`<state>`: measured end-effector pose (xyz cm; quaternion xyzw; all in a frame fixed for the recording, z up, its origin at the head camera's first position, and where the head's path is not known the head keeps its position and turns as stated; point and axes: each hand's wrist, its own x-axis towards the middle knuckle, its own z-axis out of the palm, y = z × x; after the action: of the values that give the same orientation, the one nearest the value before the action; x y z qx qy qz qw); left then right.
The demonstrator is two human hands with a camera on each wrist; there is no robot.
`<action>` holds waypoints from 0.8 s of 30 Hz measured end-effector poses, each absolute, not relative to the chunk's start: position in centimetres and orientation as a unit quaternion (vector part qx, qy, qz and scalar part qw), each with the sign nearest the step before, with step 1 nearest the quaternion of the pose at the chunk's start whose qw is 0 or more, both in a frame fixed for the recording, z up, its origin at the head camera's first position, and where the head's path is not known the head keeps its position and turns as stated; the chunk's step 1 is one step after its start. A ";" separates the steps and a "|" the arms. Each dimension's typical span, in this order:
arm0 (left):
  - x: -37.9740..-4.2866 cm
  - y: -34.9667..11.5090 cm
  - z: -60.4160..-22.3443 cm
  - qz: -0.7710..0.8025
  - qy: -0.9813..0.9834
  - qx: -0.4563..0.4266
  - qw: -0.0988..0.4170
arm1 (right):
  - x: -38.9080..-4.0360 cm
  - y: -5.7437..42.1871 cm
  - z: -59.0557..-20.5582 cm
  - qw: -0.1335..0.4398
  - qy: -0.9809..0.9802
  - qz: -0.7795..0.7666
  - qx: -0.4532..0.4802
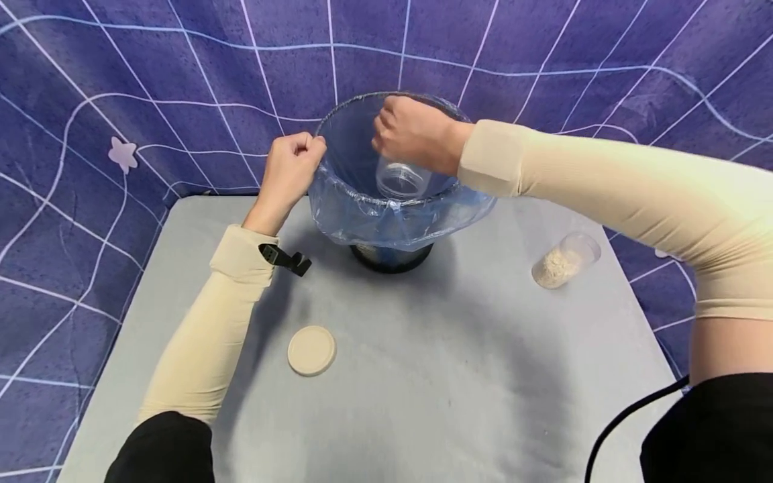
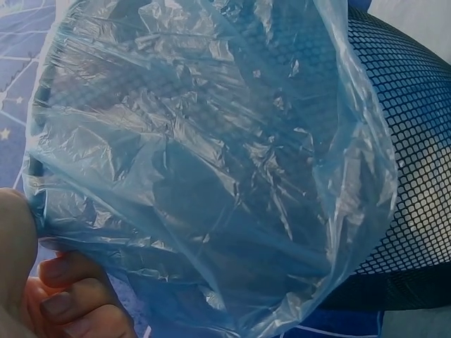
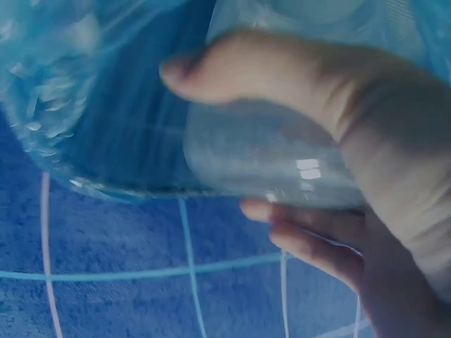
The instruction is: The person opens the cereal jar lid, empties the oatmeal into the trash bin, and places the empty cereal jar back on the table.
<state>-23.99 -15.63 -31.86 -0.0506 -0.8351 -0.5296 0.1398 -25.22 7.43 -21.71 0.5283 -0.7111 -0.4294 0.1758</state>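
Note:
My right hand (image 1: pixel 417 134) grips a clear plastic jar (image 1: pixel 401 180) inside the mouth of a mesh bin (image 2: pixel 416 141). One round end of the jar shows below the hand. In the right wrist view, the thumb (image 3: pixel 246 67) lies along one side of the jar and other fingers are on the opposite side. A blue plastic bag (image 1: pixel 386 225) lines the bin and folds out over its rim. At the rim's left side, my left hand (image 1: pixel 290 168) pinches the bag's edge, its fingers (image 2: pixel 77 303) curled. The pinch itself is partly hidden in the left wrist view.
Right of the bin, a second clear jar (image 1: pixel 564 260) with pale flaky contents stands on the grey table (image 1: pixel 386 402). A beige round lid (image 1: pixel 311 350) lies at front left. Purple cloth (image 1: pixel 211 67) with light lines hangs behind. A black cable (image 1: pixel 628 412) runs at lower right.

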 end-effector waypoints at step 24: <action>-24.0 -15.9 -31.9 -0.532 -0.834 -0.051 0.137 | -27.0 10.4 -19.2 0.109 -0.820 -0.258 0.500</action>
<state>-24.01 -15.86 -31.90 -0.0514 -0.8342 -0.5318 0.1367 -27.01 10.36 -19.20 0.4997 -0.8196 -0.2580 0.1095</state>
